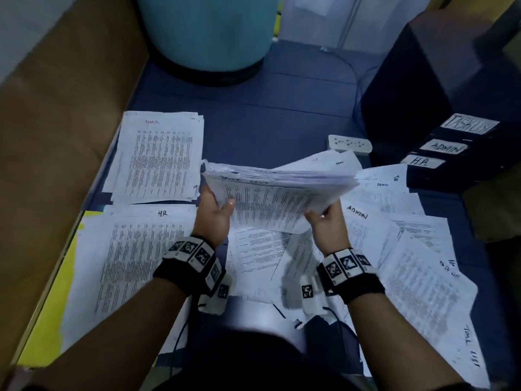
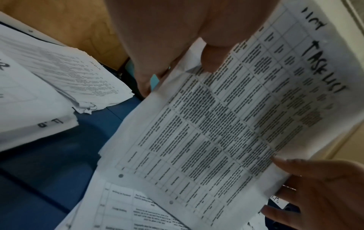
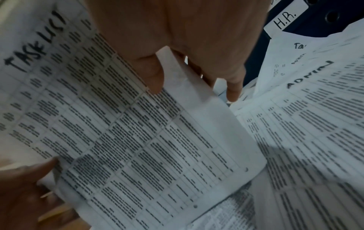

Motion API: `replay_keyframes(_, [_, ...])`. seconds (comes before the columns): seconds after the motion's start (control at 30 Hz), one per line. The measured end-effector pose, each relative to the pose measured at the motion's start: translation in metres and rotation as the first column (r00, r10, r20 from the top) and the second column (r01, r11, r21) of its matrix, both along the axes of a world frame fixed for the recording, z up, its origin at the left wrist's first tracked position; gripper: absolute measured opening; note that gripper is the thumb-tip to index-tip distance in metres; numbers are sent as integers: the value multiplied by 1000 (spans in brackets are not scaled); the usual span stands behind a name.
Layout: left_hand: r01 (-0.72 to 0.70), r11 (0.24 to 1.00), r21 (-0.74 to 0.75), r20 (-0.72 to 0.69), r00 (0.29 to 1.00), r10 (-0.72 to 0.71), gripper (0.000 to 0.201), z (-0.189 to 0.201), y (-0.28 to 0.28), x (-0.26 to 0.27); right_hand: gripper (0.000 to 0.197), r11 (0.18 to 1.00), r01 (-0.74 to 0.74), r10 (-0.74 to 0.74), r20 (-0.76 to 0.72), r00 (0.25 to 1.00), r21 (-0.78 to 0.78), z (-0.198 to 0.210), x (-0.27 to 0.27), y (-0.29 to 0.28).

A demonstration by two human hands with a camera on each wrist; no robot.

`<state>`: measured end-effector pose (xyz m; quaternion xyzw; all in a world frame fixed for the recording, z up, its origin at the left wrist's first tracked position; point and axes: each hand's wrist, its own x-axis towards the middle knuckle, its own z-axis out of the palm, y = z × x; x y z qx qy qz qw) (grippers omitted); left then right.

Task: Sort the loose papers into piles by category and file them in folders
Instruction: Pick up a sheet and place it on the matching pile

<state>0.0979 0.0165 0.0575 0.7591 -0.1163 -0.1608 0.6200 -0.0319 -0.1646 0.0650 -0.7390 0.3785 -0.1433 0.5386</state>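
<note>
Low in the frame, loose sheets (image 1: 417, 277) litter the blue tabletop (image 1: 267, 114). At centre, the left hand (image 1: 215, 206) and right hand (image 1: 324, 218) each grip one side of the task-list stack (image 1: 279, 193), lifted off the tabletop, probably to square it. Sorted piles (image 1: 158, 156) sit upper left; labelled folders (image 1: 451, 153) upper right.

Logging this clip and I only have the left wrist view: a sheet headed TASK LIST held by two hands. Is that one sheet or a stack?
Observer: A thick stack, per the head view; left hand and right hand grip its near edge.
Operator: Any folders nearby?
Observer: Yes, dark folders far right; the TASK LIST folder label sits above the ADMIN label and the HR label.
Operator: Are there sorted piles already?
Observer: An ADMIN pile lies far left, with an HR pile in front of it.
</note>
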Motion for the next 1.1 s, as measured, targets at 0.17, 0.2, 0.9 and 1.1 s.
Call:
replay_keyframes(0.17, [-33,996,84,73,997,27,24,-11,-2,5,40,998,-43,37,-110,993,-55,-9,-4,0])
replay_keyframes(0.2, [-38,996,77,87,996,31,17,-11,-2,7,35,998,-32,28,-87,996,-50,-6,-4,-1])
replay_keyframes(0.9, [-175,948,266,-126,969,214,47,-64,-11,111,17,973,-72,119,-208,971,218,-62,115,-20])
replay_keyframes(1.1, [-104,940,325,-110,983,146,53,-82,0,94,23,992,-101,124,-389,913,81,-84,156,-27])
